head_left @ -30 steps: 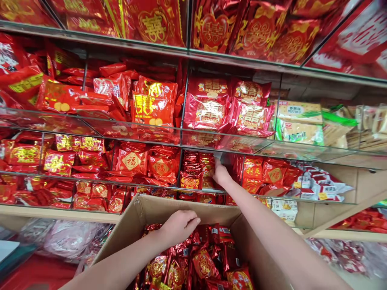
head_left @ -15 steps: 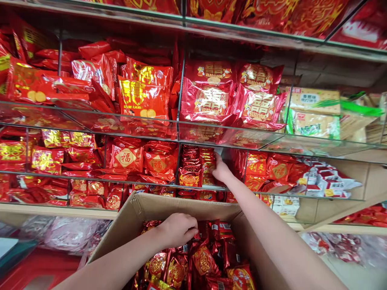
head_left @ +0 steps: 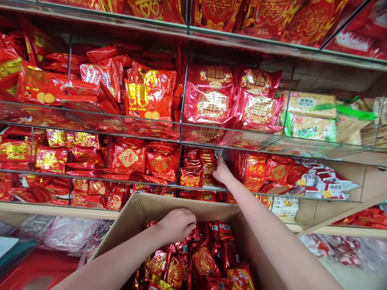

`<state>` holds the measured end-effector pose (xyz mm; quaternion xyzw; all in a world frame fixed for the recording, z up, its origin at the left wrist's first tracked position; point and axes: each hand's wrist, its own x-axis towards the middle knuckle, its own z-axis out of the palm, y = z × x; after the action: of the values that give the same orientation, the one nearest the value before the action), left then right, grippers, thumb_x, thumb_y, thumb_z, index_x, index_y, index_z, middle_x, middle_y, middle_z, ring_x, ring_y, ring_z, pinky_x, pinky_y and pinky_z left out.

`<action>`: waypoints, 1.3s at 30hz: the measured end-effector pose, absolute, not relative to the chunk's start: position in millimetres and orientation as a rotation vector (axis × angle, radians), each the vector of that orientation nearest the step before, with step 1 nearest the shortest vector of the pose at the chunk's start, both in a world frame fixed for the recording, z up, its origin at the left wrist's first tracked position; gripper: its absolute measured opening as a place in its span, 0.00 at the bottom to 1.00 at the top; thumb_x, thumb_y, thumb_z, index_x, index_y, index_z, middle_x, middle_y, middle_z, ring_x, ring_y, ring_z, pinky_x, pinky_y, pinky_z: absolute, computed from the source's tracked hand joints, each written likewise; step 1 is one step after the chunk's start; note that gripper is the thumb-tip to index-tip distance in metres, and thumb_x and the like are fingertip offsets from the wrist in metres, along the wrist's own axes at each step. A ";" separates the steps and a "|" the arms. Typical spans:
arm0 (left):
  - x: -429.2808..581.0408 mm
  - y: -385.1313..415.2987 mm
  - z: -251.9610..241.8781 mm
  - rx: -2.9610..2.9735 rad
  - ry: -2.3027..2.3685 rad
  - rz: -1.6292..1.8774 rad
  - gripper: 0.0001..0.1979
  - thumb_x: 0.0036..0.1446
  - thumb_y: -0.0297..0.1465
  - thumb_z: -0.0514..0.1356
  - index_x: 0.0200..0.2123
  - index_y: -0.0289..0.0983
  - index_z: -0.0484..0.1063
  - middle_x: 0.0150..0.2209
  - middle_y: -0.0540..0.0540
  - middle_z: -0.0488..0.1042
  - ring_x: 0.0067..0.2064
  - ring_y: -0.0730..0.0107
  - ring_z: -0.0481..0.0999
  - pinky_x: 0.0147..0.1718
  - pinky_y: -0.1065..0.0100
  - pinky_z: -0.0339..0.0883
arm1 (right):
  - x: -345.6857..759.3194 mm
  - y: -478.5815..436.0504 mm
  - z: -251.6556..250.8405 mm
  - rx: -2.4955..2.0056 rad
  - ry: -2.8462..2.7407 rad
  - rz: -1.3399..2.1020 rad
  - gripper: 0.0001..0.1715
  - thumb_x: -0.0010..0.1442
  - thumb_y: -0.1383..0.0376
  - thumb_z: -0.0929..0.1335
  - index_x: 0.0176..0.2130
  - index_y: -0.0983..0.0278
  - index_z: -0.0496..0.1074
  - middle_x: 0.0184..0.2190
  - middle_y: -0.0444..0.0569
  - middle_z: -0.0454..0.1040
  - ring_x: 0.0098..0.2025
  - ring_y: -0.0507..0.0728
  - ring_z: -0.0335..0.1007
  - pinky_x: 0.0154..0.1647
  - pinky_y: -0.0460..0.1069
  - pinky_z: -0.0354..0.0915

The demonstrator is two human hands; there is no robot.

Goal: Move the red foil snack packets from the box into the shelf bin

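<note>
The right fingers reach up along the right side of a stack of small red-and-gold packets; one finger shows extended, the others are hidden behind the hand—whether they grip anything, I can't make out. The left fingers curl together, tips turned down and out of sight, so whether they hold a packet is unclear too.

The right hand sits inside a low shelf compartment, its back towards the camera, the forearm stretched forward and leaning left. The left hand hangs palm down over the cardboard box, its forearm crossing the box's left side.

Loose red packets fill what shows of the box, partly covered by the left hand and forearm—the near end runs off the bottom edge. Another stack of packets stands just left of the first. Above, pink-red double-happiness packets line the next shelf; the large red bags higher up are cut off by the top edge.
</note>
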<state>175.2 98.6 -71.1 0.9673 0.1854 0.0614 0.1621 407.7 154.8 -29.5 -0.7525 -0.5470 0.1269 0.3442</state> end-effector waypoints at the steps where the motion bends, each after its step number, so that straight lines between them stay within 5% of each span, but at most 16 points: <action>1: 174.6 100.0 -70.3 2.755 0.565 0.160 0.11 0.53 0.28 0.47 0.33 0.38 0.69 0.32 0.48 0.72 0.35 0.69 0.71 0.36 0.70 0.61 | 408.1 155.1 -30.0 -1.956 -1.418 0.318 0.50 0.39 0.74 0.65 0.58 0.73 0.40 0.52 0.65 0.55 0.52 0.61 0.56 0.49 0.52 0.57; 8: 160.4 108.5 -77.1 2.600 0.803 -0.312 0.17 0.47 0.40 0.52 0.40 0.42 0.68 0.38 0.45 0.73 0.39 0.59 0.71 0.35 0.65 0.63 | 409.1 156.1 -32.9 -2.030 -1.336 0.225 0.47 0.38 0.77 0.64 0.57 0.71 0.45 0.50 0.65 0.57 0.49 0.63 0.60 0.46 0.54 0.60; 11: 157.2 110.6 -80.9 2.597 0.800 -0.361 0.13 0.46 0.36 0.53 0.36 0.45 0.70 0.34 0.48 0.74 0.36 0.61 0.72 0.32 0.67 0.62 | 409.5 156.0 -28.1 -1.971 -1.316 0.100 0.43 0.38 0.77 0.63 0.55 0.72 0.50 0.47 0.64 0.60 0.47 0.63 0.61 0.45 0.54 0.60; 17: 163.2 110.5 -57.1 2.442 0.806 0.080 0.12 0.49 0.37 0.51 0.32 0.40 0.70 0.31 0.48 0.73 0.32 0.67 0.70 0.29 0.70 0.60 | 391.7 109.3 -0.3 -1.445 -1.458 -0.274 0.21 0.46 0.77 0.58 0.41 0.66 0.63 0.38 0.54 0.66 0.42 0.57 0.63 0.44 0.53 0.60; 21: 170.3 100.5 -34.6 2.059 0.681 0.353 0.12 0.49 0.38 0.53 0.33 0.36 0.67 0.24 0.52 0.68 0.24 0.76 0.65 0.23 0.75 0.56 | 357.4 45.8 -2.6 -1.298 -1.465 0.050 0.12 0.54 0.68 0.59 0.40 0.62 0.63 0.33 0.48 0.68 0.34 0.52 0.65 0.36 0.48 0.63; 24: 176.6 90.9 -27.8 1.789 0.644 0.430 0.13 0.47 0.39 0.56 0.32 0.35 0.64 0.19 0.55 0.63 0.20 0.80 0.59 0.19 0.76 0.53 | 336.2 18.1 -18.3 -1.417 -1.434 0.361 0.10 0.55 0.61 0.60 0.35 0.63 0.64 0.28 0.45 0.68 0.30 0.51 0.63 0.31 0.46 0.61; 28: 183.1 79.2 -29.5 1.665 0.676 0.635 0.12 0.49 0.39 0.53 0.28 0.35 0.61 0.21 0.55 0.61 0.22 0.80 0.59 0.22 0.76 0.55 | 324.0 15.6 -37.4 -1.595 -1.276 0.408 0.20 0.56 0.55 0.57 0.20 0.63 0.59 0.16 0.40 0.58 0.22 0.50 0.54 0.24 0.45 0.53; 39: 184.4 71.4 -32.3 1.950 0.975 0.884 0.14 0.54 0.41 0.46 0.31 0.38 0.62 0.21 0.54 0.63 0.23 0.75 0.63 0.24 0.72 0.57 | 317.5 19.0 -47.4 -1.549 -1.102 0.509 0.22 0.57 0.52 0.54 0.27 0.64 0.63 0.24 0.45 0.66 0.29 0.53 0.60 0.32 0.47 0.56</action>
<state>184.4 71.4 -32.3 0.7653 0.3826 0.3469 0.3841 317.5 19.0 -47.4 -0.6556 -0.4662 0.2152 0.5536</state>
